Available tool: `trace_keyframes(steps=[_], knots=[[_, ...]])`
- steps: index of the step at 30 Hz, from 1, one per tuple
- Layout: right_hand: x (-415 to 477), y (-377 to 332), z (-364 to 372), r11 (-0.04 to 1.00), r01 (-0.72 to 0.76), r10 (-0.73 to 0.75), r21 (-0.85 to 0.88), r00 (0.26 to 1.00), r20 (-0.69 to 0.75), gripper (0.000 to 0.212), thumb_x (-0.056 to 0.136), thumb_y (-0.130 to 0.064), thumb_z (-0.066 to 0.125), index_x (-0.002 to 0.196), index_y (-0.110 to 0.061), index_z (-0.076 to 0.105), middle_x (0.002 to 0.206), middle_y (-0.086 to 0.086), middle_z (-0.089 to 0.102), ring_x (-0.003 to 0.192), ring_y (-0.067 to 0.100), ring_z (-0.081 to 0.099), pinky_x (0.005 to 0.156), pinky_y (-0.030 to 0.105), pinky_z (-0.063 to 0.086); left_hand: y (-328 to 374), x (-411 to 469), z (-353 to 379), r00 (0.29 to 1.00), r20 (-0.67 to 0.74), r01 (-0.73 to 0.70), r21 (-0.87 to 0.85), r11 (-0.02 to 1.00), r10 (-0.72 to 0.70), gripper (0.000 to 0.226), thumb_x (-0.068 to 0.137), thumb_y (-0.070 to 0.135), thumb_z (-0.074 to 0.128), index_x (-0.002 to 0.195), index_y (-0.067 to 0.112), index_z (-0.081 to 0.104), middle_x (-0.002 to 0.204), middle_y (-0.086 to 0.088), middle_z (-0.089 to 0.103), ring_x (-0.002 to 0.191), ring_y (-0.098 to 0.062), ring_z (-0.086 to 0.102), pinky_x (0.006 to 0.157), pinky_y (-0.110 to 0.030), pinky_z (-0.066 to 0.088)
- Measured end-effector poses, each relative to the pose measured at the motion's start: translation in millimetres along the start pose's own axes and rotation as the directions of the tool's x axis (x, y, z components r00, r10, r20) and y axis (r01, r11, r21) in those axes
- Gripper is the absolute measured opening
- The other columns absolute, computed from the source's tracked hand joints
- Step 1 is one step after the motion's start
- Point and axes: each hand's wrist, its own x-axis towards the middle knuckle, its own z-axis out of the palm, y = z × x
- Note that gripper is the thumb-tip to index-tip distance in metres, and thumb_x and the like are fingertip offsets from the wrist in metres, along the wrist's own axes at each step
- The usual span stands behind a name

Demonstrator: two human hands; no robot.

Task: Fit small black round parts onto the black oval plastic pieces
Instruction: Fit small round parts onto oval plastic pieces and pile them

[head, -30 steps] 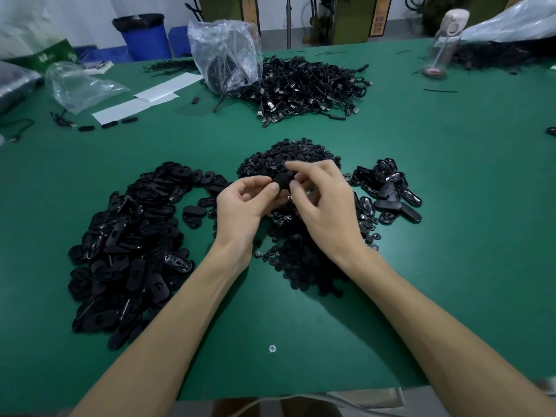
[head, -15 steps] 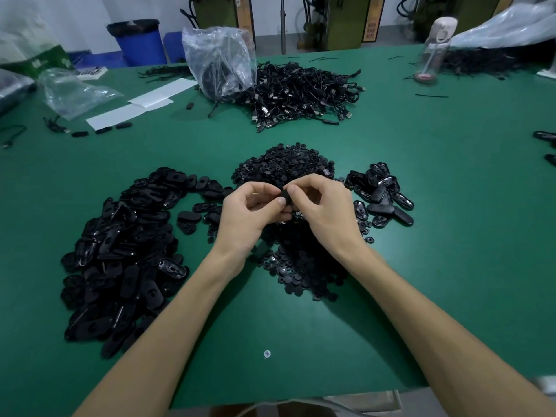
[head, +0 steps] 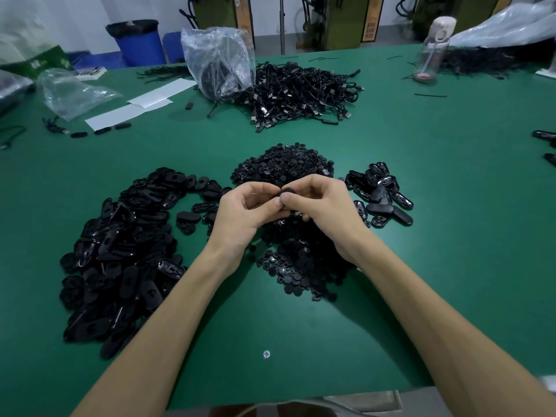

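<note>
Left grip (head: 240, 215) narrow, thumb and forefinger curled, pinching a small black piece (head: 288, 192) from its left side. Right grip (head: 325, 212) closed on the same piece from the right, both sets of fingertips meeting at it, raised just above the green surface (head: 451, 251). Held over the middle heap of round parts (head: 285, 164), between the big pile of oval pieces (head: 120, 251) to the left and the small pile (head: 382, 200) of the same to the right. Probably mid-press, seating a round part into an oval piece, though the joint itself is hidden by fingers. Risks from here: uneven thumb pressure, cocking the round part in its seat; a slip on something so small and smooth, dropping it into the black heap below and losing it there; tossing an unfinished piece onto the wrong pile. As for heading, only a rounded dark edge showing above the fingertips, facing up and away from the person. Long axis covered by fingers, so cannot tell which way it runs.
</note>
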Motion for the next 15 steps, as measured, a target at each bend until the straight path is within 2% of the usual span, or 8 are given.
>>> trace_keyframes(steps=[3, 7, 12, 15], knots=[[1.1, 0.2, -3.3, 0.997, -0.051, 0.049, 0.066, 0.998, 0.032, 0.010, 0.086, -0.010, 0.081, 0.095, -0.009, 0.076, 0.080, 0.003, 0.072, 0.061, 0.003, 0.057, 0.059, 0.022, 0.047, 1.7, -0.9, -0.1, 1.000, 0.026, -0.007, 0.010, 1.000, 0.007, 0.031, 0.085, 0.012, 0.079, 0.110, -0.002, 0.068, 0.105, -0.020, 0.076, 0.096, -0.031, 0.077, 0.089, -0.038, 0.062], [1.2, 0.4, -5.2, 0.988, -0.066, 0.057, 0.139, 0.996, 0.067, 0.012, 0.085, -0.008, 0.081, 0.095, -0.005, 0.076, 0.082, 0.006, 0.075, 0.061, 0.005, 0.058, 0.061, 0.023, 0.047, 2.6, -0.9, -1.8, 0.999, 0.032, -0.040, 0.040, 0.998, 0.038, 0.019, 0.090, 0.002, 0.076, 0.107, -0.001, 0.068, 0.102, -0.019, 0.077, 0.089, -0.031, 0.077, 0.082, -0.031, 0.062], [1.5, 1.4, -7.2, 0.978, -0.071, 0.055, 0.199, 0.995, 0.086, 0.015, 0.085, -0.006, 0.080, 0.098, 0.000, 0.077, 0.088, 0.015, 0.076, 0.077, 0.018, 0.065, 0.062, 0.023, 0.049, 4.6, -1.4, -2.0, 0.996, 0.023, -0.084, 0.096, 0.992, 0.083, 0.017, 0.090, 0.001, 0.076, 0.105, -0.001, 0.068, 0.092, -0.014, 0.079, 0.082, -0.026, 0.078, 0.076, -0.026, 0.061], [1.6, 2.3, -6.3, 0.975, -0.055, 0.040, 0.216, 0.996, 0.075, 0.012, 0.088, -0.009, 0.078, 0.097, -0.001, 0.078, 0.085, 0.015, 0.076, 0.079, 0.020, 0.068, 0.063, 0.025, 0.052, 4.1, -1.1, 0.0, 0.993, 0.007, -0.114, 0.115, 0.987, 0.114, 0.017, 0.091, -0.002, 0.074, 0.107, -0.004, 0.067, 0.089, -0.012, 0.078, 0.081, -0.024, 0.078, 0.076, -0.026, 0.061]])
